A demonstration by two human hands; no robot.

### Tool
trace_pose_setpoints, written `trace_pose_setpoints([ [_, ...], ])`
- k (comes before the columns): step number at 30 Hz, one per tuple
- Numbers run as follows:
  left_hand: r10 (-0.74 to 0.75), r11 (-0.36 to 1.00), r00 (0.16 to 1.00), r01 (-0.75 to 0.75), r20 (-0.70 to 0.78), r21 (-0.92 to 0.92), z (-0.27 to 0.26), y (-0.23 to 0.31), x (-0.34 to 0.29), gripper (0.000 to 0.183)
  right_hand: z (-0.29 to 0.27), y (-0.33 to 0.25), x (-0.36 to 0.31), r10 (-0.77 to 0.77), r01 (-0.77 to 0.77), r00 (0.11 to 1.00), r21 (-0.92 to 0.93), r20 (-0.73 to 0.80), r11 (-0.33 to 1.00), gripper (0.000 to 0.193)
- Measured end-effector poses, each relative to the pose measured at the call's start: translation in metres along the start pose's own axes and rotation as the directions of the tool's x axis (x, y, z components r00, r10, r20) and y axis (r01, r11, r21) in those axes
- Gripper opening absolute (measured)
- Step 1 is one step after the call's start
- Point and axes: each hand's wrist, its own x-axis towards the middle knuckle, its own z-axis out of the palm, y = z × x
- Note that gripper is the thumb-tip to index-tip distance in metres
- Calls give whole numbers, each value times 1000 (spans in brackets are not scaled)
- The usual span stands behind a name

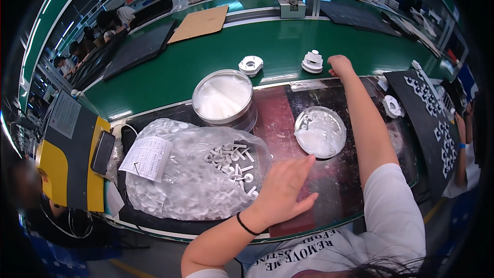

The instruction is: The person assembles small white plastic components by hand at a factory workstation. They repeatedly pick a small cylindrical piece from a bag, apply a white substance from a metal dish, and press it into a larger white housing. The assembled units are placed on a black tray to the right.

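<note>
White printed label [148, 157] on bag [190, 188]; L hand [284, 188] spread, empty by dish [341, 123]; R hand [341, 67] curled, can't tell if gripping.

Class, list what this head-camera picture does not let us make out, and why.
All in the head view:
Right hand: its curled shape hides whether it holds anything.
Left hand: its back hides the palm.
Clear bag: wrinkled plastic blurs most pieces inside.
Metal tin: white contents cover its bottom.
Co-worker's forearm, far right: the picture's dark rim cuts off the person.
</note>
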Motion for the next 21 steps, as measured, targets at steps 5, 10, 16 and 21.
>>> trace_pose_setpoints([
  [5,28,1000,1000,-28,-5,-6,2,1,0,76,50,-55,-54,-648,640,756,-310,92,703,36],
  [10,50,999,998,-50,-32,3,-3,-2,-1,72,148,-68,-70,-811,938,154,-342,565,-60,54],
  [16,57,998,998,-58,-30,-33,-8,-3,-2,67,185,-78,-72,-601,889,436,-424,669,174,39],
  [21,60,998,998,-61,-32,-27,-6,-6,-1,60,139,-82,-71,-626,850,523,-404,579,337,32],
])
